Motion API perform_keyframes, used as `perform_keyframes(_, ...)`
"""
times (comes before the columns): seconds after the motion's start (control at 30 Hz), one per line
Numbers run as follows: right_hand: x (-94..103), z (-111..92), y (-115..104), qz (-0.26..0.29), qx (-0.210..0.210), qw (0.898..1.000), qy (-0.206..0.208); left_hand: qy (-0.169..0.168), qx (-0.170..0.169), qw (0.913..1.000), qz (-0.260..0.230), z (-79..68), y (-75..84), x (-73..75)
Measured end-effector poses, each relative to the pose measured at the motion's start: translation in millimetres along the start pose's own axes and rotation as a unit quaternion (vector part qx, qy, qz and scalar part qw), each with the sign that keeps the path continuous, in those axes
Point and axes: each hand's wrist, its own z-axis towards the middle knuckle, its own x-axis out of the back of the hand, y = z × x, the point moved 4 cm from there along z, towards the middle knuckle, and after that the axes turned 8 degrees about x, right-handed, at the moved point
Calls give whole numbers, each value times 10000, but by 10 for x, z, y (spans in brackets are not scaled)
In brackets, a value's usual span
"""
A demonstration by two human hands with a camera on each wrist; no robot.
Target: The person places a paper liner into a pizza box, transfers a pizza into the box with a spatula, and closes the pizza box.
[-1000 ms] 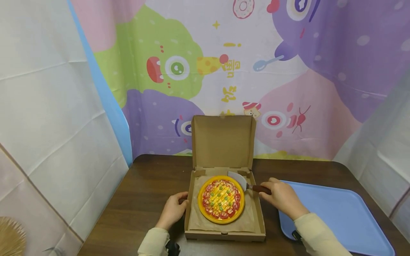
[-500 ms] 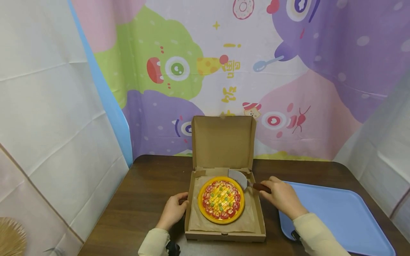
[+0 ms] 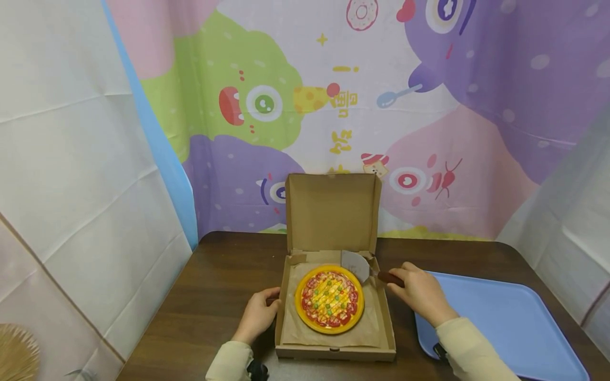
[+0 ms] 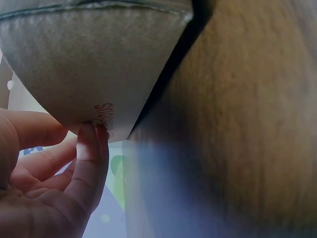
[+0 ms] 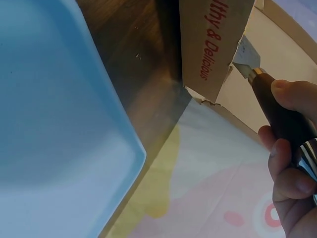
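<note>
In the head view, an open cardboard pizza box point(image 3: 335, 353) holds a round toy pizza point(image 3: 329, 299) with a yellow rim, lying on brown paper. My right hand point(image 3: 421, 292) grips the dark wooden handle point(image 5: 277, 106) of a pizza server at the box's right side. The server's metal blade point(image 3: 355, 266) reaches over the right wall, beside the pizza's upper right edge; whether it touches the pizza I cannot tell. My left hand point(image 3: 259, 313) rests its fingertips against the outside of the box's left wall point(image 4: 99, 64), with fingers loosely bent.
A blue tray point(image 3: 500, 323) lies on the brown table point(image 3: 190, 296), right of the box and partly under the right forearm. The box lid point(image 3: 332, 211) stands upright at the back, in front of a printed cartoon curtain point(image 3: 343, 79). White cloth hangs at both sides.
The server's blade has shifted slightly toward the back right and shows more of its flat face. The right hand has moved a little with it. The left hand, box and pizza look unchanged.
</note>
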Motion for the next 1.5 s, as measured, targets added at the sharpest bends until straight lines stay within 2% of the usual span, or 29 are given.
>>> perform_keyframes(0.3,-4,-10,27,-89,34,9995,305,-40,18,10000,-67,-3,9,3)
perform_keyframes(0.53,-10,-16,49,-121,-53,9995,272,-51,33,10000,-51,-3,3,1)
perform_keyframes(0.83,51,-26,97,-71,-206,9988,427,-66,70,9999,-60,-11,-1,-3)
perform_keyframes(1.23,285,-41,218,836,-916,9922,-159,-38,-3,10000,-40,6,-5,5)
perform_keyframes(1.5,501,-155,325,918,-1121,9891,-260,-60,38,10000,19,13,-17,-4)
